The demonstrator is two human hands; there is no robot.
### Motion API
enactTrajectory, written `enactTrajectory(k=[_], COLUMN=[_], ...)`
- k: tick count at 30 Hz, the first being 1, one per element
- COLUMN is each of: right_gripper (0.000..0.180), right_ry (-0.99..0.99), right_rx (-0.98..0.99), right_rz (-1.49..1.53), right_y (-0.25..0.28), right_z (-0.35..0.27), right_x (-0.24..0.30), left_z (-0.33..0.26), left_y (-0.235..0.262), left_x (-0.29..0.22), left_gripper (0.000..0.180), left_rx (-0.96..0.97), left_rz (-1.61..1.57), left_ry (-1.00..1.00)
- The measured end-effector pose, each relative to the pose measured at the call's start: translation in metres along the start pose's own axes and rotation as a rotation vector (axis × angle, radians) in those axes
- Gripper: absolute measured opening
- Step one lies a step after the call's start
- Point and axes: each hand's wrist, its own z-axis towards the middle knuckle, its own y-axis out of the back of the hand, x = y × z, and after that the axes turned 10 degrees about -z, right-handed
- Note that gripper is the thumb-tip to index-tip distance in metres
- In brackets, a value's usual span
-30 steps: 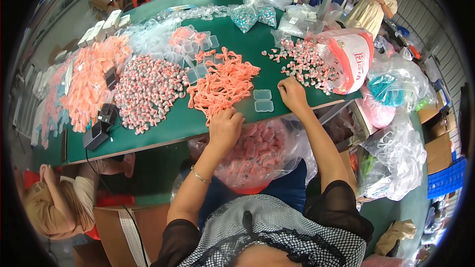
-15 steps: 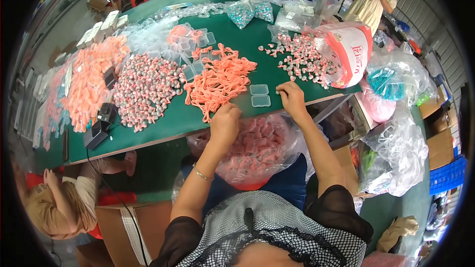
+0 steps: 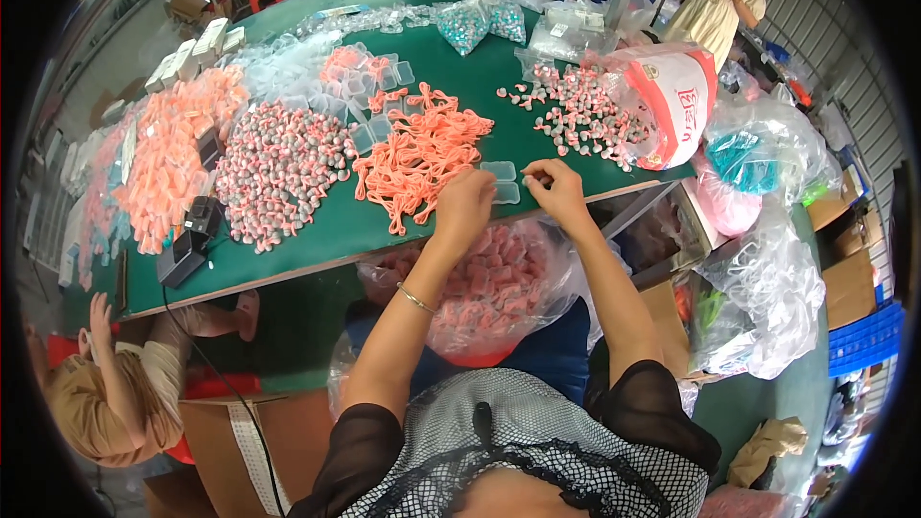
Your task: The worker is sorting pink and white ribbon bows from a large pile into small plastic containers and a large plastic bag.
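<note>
Over the table's front edge, my left hand (image 3: pixel 463 205) is closed, with its fingertips by the left side of a small clear plastic case (image 3: pixel 506 194). The case lies open in two halves, and my hand partly covers it. At its right side, my right hand (image 3: pixel 557 190) is closed in a pinch. Whatever either hand holds is too small or hidden to make out. Beyond my left hand spreads a heap of orange looped cords (image 3: pixel 422 153). Small pink-and-grey pieces (image 3: pixel 595 115) are scattered beyond my right hand.
A pile of pink-and-grey pieces (image 3: pixel 278 168) and orange cases (image 3: pixel 163 163) cover the table's left. A red-and-white sack (image 3: pixel 686 105) stands right. Below the edge sits a bag of pink cases (image 3: pixel 494 278). One person (image 3: pixel 115 403) sits left; another (image 3: pixel 724 0) stands far right.
My left hand has moved up and right, from the near edge of the cords to the clear case. My right hand has shifted slightly left towards it.
</note>
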Motion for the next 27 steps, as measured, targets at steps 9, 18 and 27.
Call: enactTrajectory(k=[9, 18, 27], right_gripper=[0.013, 0.013, 0.023], right_ry=[0.23, 0.243, 0.499], right_rx=[0.156, 0.22, 0.049], right_rz=[-0.18, 0.05, -0.19], right_y=[-0.009, -0.002, -0.037], right_z=[-0.004, 0.003, 0.061], right_x=[0.012, 0.013, 0.026], left_z=[0.0, -0.011, -0.014], left_y=[-0.005, 0.008, 0.001], left_x=[0.006, -0.001, 0.005], left_gripper=[0.016, 0.039, 0.044], left_rx=[0.06, 0.121, 0.137], left_rz=[0.128, 0.024, 0.189], left_ry=[-0.095, -0.145, -0.085])
